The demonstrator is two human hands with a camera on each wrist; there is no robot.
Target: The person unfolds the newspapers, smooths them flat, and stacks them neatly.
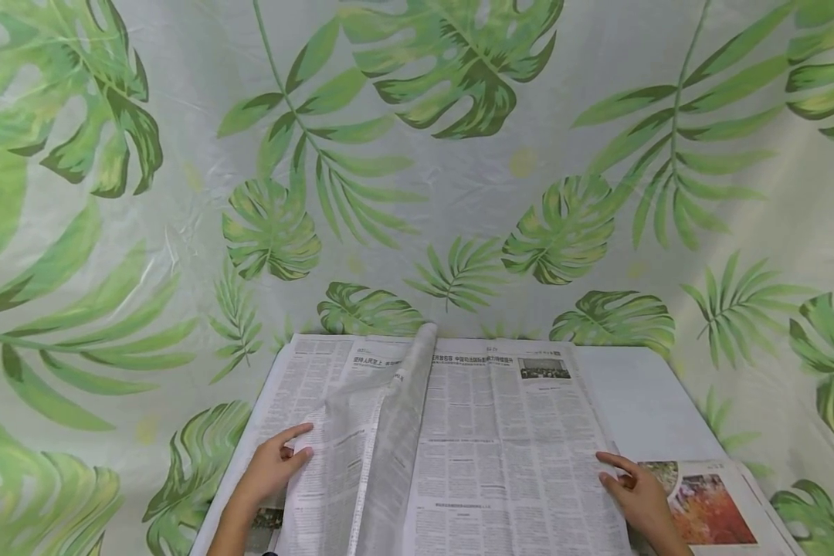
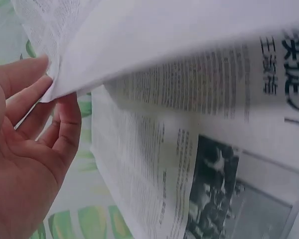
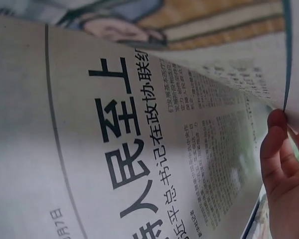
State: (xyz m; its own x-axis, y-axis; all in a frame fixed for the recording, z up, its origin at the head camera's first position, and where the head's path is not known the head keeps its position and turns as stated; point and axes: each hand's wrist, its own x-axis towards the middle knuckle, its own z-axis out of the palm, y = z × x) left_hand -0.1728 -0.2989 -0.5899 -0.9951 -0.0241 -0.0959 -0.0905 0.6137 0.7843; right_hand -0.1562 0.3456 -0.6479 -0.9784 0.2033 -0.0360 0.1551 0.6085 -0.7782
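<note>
A spread newspaper [image 1: 466,463] lies over a white tabletop, with a lifted page curling into a tall fold [image 1: 392,432] near its middle. At the left side, my left hand [image 1: 267,471] pinches the edge of a raised sheet between thumb and fingers. The left wrist view shows that sheet [image 2: 139,40] slanting above another printed page [image 2: 154,129]. My right hand [image 1: 635,498] pinches the newspaper's right edge. From the right wrist, a page with large black headline characters [image 3: 122,144] shows beneath the lifted sheet [image 3: 219,55]; some fingers are hidden behind the paper.
A printed sheet with a red and orange picture [image 1: 712,510] lies at the right, beside and partly behind my right hand. A bare strip of white tabletop [image 1: 649,401] shows beyond it. A leaf-patterned sheet [image 1: 459,193] surrounds the table.
</note>
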